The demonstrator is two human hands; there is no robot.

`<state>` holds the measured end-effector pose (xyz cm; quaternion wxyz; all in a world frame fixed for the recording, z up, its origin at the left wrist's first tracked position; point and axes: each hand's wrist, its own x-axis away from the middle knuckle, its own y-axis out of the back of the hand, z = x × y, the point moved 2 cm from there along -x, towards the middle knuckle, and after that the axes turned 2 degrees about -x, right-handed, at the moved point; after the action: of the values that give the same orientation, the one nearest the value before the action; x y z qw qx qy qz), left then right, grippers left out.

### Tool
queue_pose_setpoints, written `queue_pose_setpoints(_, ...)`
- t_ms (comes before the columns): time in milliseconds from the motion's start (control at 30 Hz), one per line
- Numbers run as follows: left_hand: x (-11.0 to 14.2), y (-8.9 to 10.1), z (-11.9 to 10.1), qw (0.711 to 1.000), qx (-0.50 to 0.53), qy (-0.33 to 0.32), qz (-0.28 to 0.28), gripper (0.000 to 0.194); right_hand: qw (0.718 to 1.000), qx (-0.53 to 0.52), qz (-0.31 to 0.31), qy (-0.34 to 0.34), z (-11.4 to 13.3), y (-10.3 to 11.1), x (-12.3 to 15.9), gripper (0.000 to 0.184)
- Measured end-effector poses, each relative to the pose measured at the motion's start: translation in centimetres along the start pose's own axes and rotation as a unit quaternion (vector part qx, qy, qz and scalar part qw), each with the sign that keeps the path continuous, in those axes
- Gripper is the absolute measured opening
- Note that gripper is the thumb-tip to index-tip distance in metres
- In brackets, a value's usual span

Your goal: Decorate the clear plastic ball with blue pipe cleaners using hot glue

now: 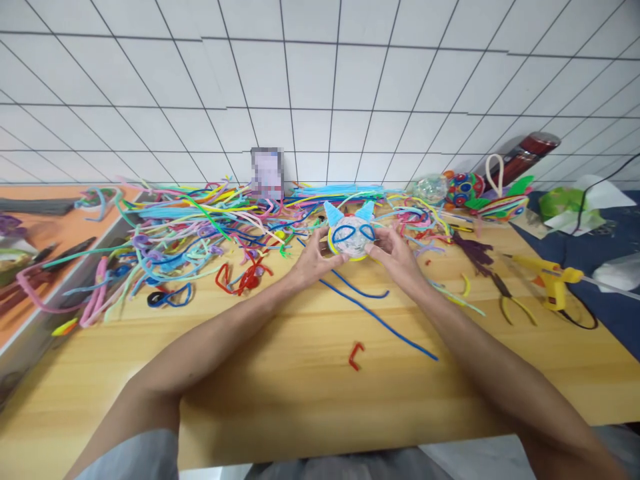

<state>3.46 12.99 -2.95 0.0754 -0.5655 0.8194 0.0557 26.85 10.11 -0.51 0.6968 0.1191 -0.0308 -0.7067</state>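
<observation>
Between both hands is a round, clear craft ball with two light-blue pointed ears, blue pipe-cleaner loops like glasses on its front and a yellow band at its lower edge. My left hand grips its left side, thumb along the bottom. On the opposite side my right hand holds it with the thumb at the lower front. Below the ball, a long blue pipe cleaner slants across the wooden table. A bent red pipe-cleaner piece lies nearer to me.
Heaped pipe cleaners cover the back left. A phone leans on the tiled wall. To the right are pliers, a yellow glue gun with its cord, a decorated ball and a dark red flask.
</observation>
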Motion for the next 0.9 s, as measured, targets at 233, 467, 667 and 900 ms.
queue_pose_setpoints(233, 2.0, -0.3, 1.1, 0.994, -0.104, -0.041, 0.003, 0.085, 1.000, -0.006, 0.003, -0.020, -1.2, -0.5, 1.7, 0.068)
queue_pose_setpoints(467, 2.3, 0.2, 2.0, 0.943, -0.326, -0.052, -0.034, 0.086, 1.000, 0.016, -0.001, -0.017, -2.8, 0.1, 2.1, 0.065)
queue_pose_setpoints(667, 2.3, 0.3, 1.9, 0.934, -0.351, -0.070, -0.017, 0.080, 0.999, 0.044, 0.004, -0.007, -2.5, 0.2, 2.3, 0.060)
queue_pose_setpoints(900, 2.4, 0.3, 2.4, 0.936, -0.344, -0.079, -0.009, 0.087, 0.999, 0.038, -0.012, 0.001, -2.9, 0.5, 3.0, 0.060)
